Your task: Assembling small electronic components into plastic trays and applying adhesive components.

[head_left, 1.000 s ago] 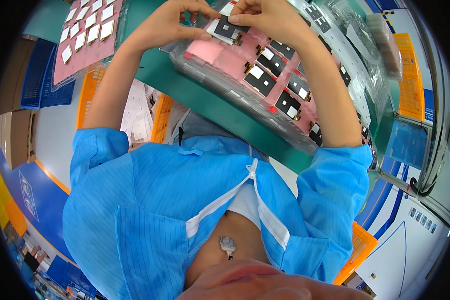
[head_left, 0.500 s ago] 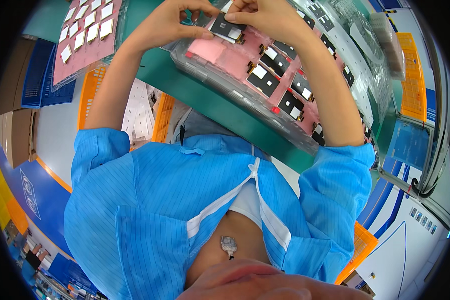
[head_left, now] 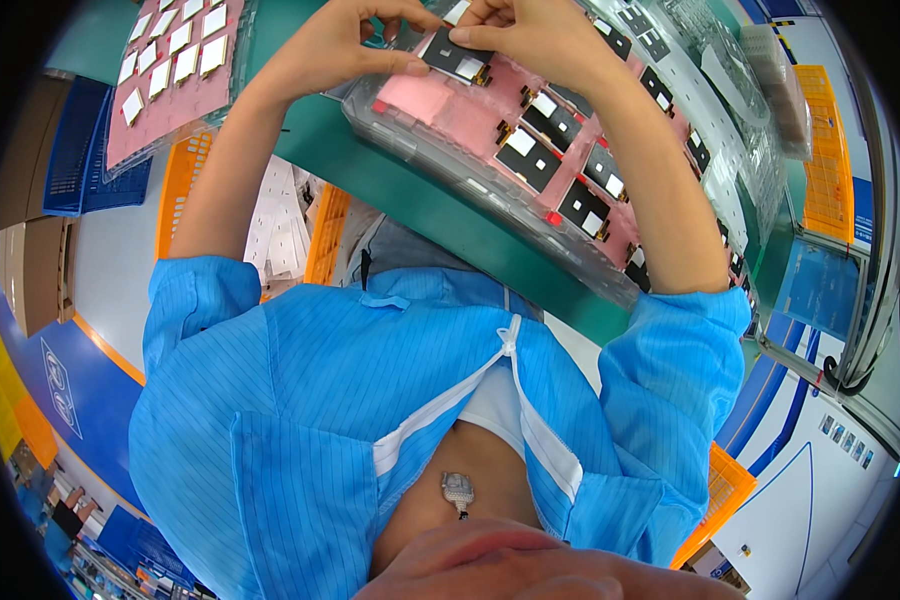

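Observation:
A small flat black panel with a white patch and a gold ribbon connector lies over the near left part of a pink-lined clear plastic tray. My right hand pinches its far edge, thumb on top. Along its left edge my left hand has its thumb against the panel, with its fingers curled beyond. Several similar black panels with white patches and gold connectors sit in the tray under and beside my right forearm. Part of a white piece shows between my hands.
The tray rests on a green table. To the left, a pink sheet carries several white rectangular pieces. Orange crates stand at the right, and blue bins at the left. Clear plastic trays lie at the far right.
The black panel has tipped flatter; the white strip along its near edge no longer shows, and a white patch on its face does. Both hands have barely moved.

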A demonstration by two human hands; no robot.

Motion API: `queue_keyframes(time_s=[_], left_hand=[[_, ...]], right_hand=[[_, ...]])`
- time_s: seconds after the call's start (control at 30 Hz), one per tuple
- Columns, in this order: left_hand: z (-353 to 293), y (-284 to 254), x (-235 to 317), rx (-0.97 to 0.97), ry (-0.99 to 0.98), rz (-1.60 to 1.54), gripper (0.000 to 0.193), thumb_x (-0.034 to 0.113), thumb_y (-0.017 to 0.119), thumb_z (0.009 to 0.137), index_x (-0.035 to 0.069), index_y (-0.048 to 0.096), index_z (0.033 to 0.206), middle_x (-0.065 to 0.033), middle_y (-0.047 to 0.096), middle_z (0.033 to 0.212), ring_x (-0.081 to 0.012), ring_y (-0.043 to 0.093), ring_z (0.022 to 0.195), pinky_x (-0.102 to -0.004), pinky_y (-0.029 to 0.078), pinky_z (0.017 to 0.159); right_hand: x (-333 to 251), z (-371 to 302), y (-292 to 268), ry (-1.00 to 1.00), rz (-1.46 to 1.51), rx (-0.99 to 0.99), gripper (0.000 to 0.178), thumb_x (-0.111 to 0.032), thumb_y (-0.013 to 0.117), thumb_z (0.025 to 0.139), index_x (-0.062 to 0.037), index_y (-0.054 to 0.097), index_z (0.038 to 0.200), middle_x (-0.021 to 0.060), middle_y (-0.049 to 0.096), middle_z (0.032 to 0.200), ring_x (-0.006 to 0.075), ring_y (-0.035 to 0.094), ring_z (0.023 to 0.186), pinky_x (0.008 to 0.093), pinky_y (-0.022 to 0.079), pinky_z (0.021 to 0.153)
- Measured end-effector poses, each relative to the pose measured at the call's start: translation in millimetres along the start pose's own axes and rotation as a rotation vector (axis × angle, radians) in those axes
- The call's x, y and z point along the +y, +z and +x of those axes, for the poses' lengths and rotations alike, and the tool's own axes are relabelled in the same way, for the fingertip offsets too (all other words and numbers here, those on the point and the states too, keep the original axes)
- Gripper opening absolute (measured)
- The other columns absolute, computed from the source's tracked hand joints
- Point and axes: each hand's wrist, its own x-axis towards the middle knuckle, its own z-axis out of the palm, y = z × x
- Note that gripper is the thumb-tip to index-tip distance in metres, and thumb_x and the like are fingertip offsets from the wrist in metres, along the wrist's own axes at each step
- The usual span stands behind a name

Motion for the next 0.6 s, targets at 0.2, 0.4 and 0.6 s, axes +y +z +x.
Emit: queue_keyframes(time_s=[0.2, 0.4, 0.6], left_hand=[[-0.8, 2.6, -0.2, 0.02, -0.03, -0.081, 0.043, 0.011, 0.088, 0.074, 0.003, 0.072, 0.114, -0.0024, 0.062, 0.101, -0.0126, 0.058, 0.092, -0.0269, 0.046, 0.081], [-0.5, 1.9, -1.0, 0.028, -0.036, -0.077, 0.042, 0.011, 0.089, 0.073, 0.004, 0.073, 0.112, -0.0024, 0.062, 0.1, -0.0122, 0.058, 0.091, -0.0265, 0.045, 0.08], [-0.1, 1.4, -1.3, 0.043, -0.036, -0.01, 0.041, 0.013, 0.089, 0.072, 0.004, 0.073, 0.109, -0.0017, 0.062, 0.098, -0.0114, 0.056, 0.087, -0.0261, 0.043, 0.075]], right_hand=[[-4.5, -3.0, 2.2, 0.026, -0.048, 0.036, 0.015, -0.013, 0.074, 0.085, 0.0021, 0.072, 0.083, 0.0083, 0.068, 0.069, 0.0139, 0.061, 0.061, 0.031, 0.048, 0.058], [-14.6, -7.7, 0.9, 0.069, -0.014, 0.029, 0.015, -0.012, 0.074, 0.085, 0.0025, 0.072, 0.083, 0.0092, 0.069, 0.068, 0.0147, 0.064, 0.061, 0.032, 0.049, 0.058], [-11.6, -6.4, 4.2, 0.005, -0.09, 0.072, 0.016, -0.012, 0.073, 0.085, 0.0041, 0.071, 0.082, 0.0114, 0.069, 0.069, 0.0153, 0.064, 0.06, 0.0319, 0.05, 0.058]])
